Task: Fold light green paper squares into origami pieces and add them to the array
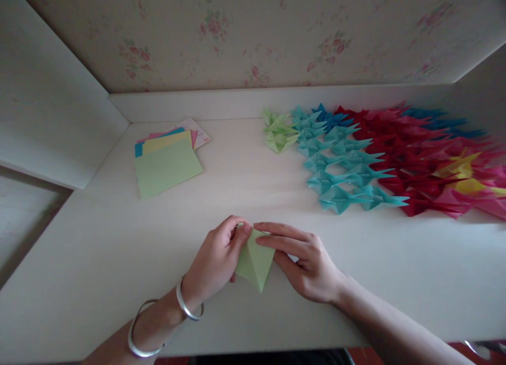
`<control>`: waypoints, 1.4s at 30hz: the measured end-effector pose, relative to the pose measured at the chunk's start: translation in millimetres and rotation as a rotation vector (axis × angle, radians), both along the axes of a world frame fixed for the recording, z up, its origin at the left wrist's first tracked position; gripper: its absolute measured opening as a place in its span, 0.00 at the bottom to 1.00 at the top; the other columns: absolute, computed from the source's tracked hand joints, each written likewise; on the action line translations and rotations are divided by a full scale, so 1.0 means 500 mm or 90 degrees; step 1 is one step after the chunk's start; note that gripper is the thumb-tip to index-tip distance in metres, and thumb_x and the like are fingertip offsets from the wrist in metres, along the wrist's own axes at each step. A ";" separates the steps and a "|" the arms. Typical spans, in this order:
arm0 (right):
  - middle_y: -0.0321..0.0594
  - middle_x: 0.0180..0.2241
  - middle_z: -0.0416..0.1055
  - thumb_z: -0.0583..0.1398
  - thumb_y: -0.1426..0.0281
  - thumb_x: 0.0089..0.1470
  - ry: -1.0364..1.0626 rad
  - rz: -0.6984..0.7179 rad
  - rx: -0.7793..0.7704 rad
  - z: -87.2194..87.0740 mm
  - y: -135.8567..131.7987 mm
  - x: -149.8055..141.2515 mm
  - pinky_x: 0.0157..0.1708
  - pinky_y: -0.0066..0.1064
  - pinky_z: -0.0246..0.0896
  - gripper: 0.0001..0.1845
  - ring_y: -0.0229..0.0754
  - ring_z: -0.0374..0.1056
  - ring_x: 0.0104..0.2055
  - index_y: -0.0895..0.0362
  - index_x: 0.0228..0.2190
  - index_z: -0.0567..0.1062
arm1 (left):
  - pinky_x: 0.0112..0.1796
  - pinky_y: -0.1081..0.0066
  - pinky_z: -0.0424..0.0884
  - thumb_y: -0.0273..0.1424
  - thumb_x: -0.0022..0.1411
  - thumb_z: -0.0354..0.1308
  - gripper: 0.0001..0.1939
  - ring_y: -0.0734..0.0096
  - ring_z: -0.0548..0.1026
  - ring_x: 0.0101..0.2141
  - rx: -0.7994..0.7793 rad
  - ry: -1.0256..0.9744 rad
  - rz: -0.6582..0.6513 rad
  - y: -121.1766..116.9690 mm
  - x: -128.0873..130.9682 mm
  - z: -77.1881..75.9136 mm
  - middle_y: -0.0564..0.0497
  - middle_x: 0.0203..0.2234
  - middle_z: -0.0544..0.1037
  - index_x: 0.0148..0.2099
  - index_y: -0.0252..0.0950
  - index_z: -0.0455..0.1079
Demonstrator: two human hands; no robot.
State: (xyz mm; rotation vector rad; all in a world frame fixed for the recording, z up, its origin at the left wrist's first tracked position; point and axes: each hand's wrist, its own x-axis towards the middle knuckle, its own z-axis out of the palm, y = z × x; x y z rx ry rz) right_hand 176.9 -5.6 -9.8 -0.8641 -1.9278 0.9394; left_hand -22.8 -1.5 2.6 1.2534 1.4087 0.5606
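A partly folded piece of light green origami paper (256,259) is between my two hands, near the front of the white table, with one point toward me. My left hand (219,254) grips its left side, thumb on top near the upper corner and the other fingers mostly hidden behind. My right hand (312,259) is at the right edge, with the index and middle fingers lying on the paper's upper part and the thumb against its side. Two silver bangles (179,301) circle my left wrist and forearm.
A stack of coloured paper sheets (168,167), green on top, lies at the back left. Rows of folded paper cranes in turquoise (336,196), red (391,159), pink and other colours fill the back right. Three green cranes (280,138) stand at their left end. A flowered wall (253,38) closes the back.
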 end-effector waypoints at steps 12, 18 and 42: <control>0.36 0.27 0.78 0.59 0.62 0.62 -0.002 -0.037 -0.354 0.008 0.012 -0.016 0.26 0.27 0.65 0.15 0.40 0.71 0.28 0.57 0.34 0.83 | 0.27 0.72 0.56 0.40 0.72 0.47 0.20 0.74 0.63 0.22 0.216 0.133 -0.088 -0.001 0.000 0.003 0.58 0.18 0.62 0.28 0.37 0.62; 0.35 0.24 0.73 0.58 0.64 0.62 0.015 -0.029 -0.392 0.005 0.012 -0.014 0.23 0.25 0.62 0.15 0.36 0.67 0.26 0.57 0.30 0.81 | 0.26 0.72 0.53 0.40 0.71 0.47 0.19 0.74 0.60 0.21 0.209 0.118 -0.095 -0.002 0.000 0.001 0.59 0.18 0.59 0.27 0.38 0.58; 0.37 0.22 0.77 0.70 0.68 0.46 0.427 -0.162 -0.674 0.004 0.031 -0.004 0.19 0.23 0.65 0.06 0.33 0.68 0.19 0.57 0.29 0.84 | 0.36 0.71 0.72 0.32 0.51 0.72 0.39 0.67 0.74 0.36 -0.087 -0.334 -0.117 -0.002 -0.029 0.029 0.49 0.42 0.75 0.62 0.45 0.59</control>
